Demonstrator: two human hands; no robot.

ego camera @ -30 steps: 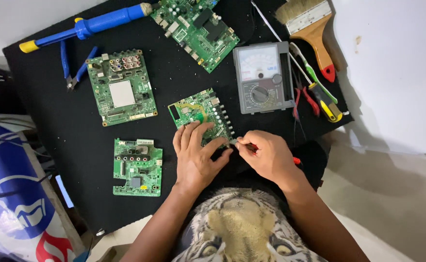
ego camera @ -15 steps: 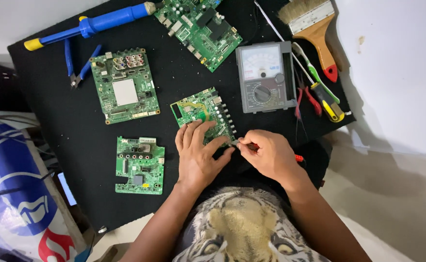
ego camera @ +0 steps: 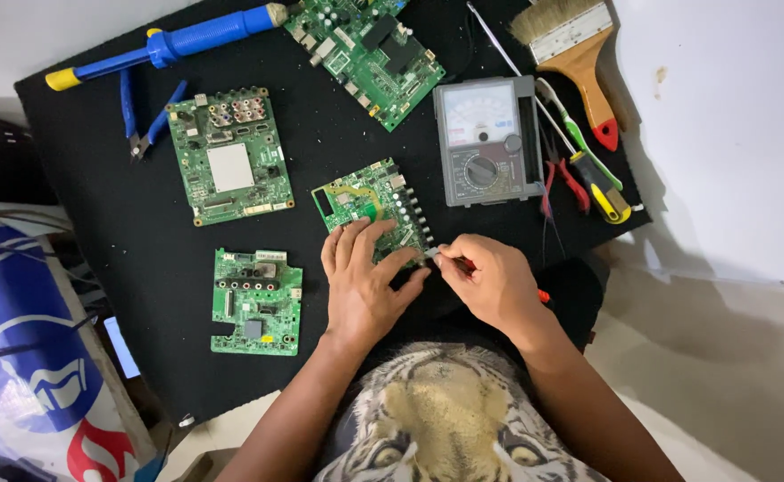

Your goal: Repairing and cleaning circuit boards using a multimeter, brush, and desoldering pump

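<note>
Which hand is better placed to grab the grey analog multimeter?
Right, probably. The right hand sits just below the grey analog multimeter; the left hand lies flat on the small green circuit board, farther away.

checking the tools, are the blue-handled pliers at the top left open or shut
Open: the two handles of the blue-handled pliers splay apart in a V on the black mat. The jaw tips are too small to judge.
</note>
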